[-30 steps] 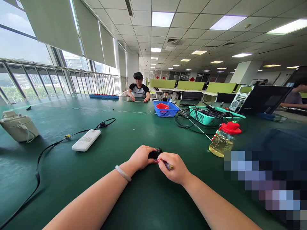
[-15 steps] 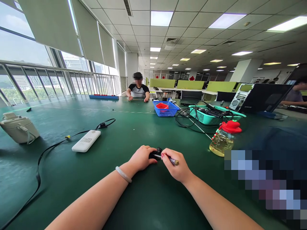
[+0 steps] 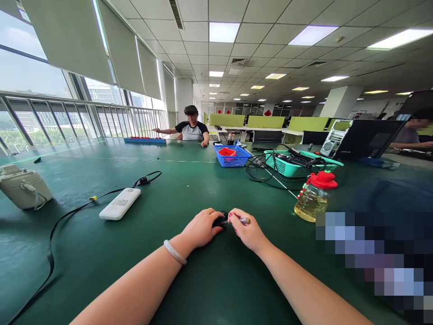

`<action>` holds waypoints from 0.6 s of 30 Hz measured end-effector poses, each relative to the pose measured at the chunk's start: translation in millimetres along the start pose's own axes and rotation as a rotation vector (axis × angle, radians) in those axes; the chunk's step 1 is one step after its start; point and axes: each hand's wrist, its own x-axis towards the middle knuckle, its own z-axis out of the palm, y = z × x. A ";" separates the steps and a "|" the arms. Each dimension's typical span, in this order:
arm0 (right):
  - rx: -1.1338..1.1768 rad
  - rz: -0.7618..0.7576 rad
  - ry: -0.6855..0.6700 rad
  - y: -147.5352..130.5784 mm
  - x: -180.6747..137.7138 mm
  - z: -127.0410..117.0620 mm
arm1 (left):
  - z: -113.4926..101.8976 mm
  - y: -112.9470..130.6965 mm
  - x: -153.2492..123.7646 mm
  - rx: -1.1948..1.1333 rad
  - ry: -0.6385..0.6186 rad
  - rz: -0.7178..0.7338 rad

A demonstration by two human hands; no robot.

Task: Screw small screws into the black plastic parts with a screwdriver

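Note:
Low on the table in front of me, my left hand [image 3: 204, 227] has its thumb and fingers around a small black object [image 3: 222, 220]. Much of that object is hidden by my fingers, and its kind is not clear. My right hand [image 3: 248, 229] is closed in a pinch on a slim pen-shaped tool [image 3: 245, 221] with a yellowish-brown butt end. The tool slants down to the left, its front end at the black object; whether it touches cannot be made out. A pale bangle [image 3: 174, 252] circles my left wrist.
On the green table [image 3: 189, 289] lie a white power-bank-like block [image 3: 120, 204] and a black cable [image 3: 51, 246]. A beige case [image 3: 24, 186] stands left. At right are a red-lidded bottle [image 3: 311, 201], a teal basket [image 3: 291, 169] with cables and a blue basket [image 3: 233, 160]. A person [image 3: 192, 128] sits opposite.
My view has shifted slightly. The tool in my right hand now points more level, and less of its front end shows. The person opposite has stretched an arm out toward the blue tray.

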 end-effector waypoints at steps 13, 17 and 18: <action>0.464 0.019 0.387 19.3 17.5 -31.4 | -8.8 2.9 -1.3 0.156 0.151 -0.117; 0.318 0.087 0.321 35.1 20.5 -32.7 | -6.9 -2.4 -2.1 0.289 0.093 -0.233; 0.286 0.101 0.298 36.5 20.4 -32.1 | -6.3 -3.2 -2.4 0.313 0.075 -0.251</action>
